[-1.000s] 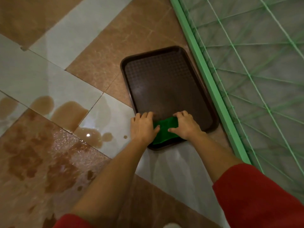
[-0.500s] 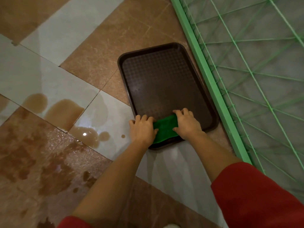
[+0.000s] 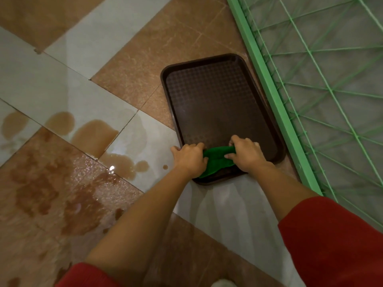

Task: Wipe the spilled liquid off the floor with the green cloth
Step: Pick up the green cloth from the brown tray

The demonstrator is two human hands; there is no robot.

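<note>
Both hands are curled tight around the green cloth (image 3: 217,160). The left hand (image 3: 189,159) grips its 9 o'clock end. The right hand (image 3: 247,155) grips its 3 o'clock end. The cloth is bunched between them, at the 6 o'clock end of the brown tray (image 3: 217,100). The spilled liquid (image 3: 93,135) sits on the floor (image 3: 132,38), toward 9 o'clock from the left hand.
</note>
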